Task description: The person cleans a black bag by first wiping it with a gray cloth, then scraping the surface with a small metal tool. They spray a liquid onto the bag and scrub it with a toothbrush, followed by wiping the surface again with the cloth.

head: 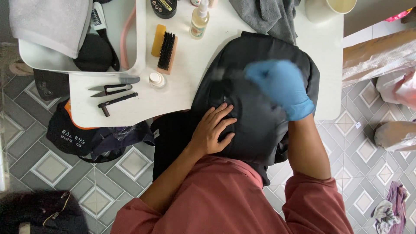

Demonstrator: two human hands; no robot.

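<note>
A big black bag lies on the white desk, and part of it hangs over the near edge toward the person. It lies flat, so its top side faces up where both hands can get at it.

The left hand is bare. It rests open on the bag with the fingers spread and pushes down near a zipper. That likely keeps the soft cloth from sliding or bunching up.

The right hand wears a blue glove. It is curled over the bag, and it looks blurry. I cannot tell if it holds something small, like a cloth or a sponge. The glove probably keeps the skin clean.

The tools sit to the left of the bag, close but out of the way. There is a brush with black bristles, a small spray bottle, a little white cap, a pair of snips and a thin black tool. A grey cloth lies at the far edge of the desk, just past the bag. A white tray on the left holds a towel and more dark things.
</note>
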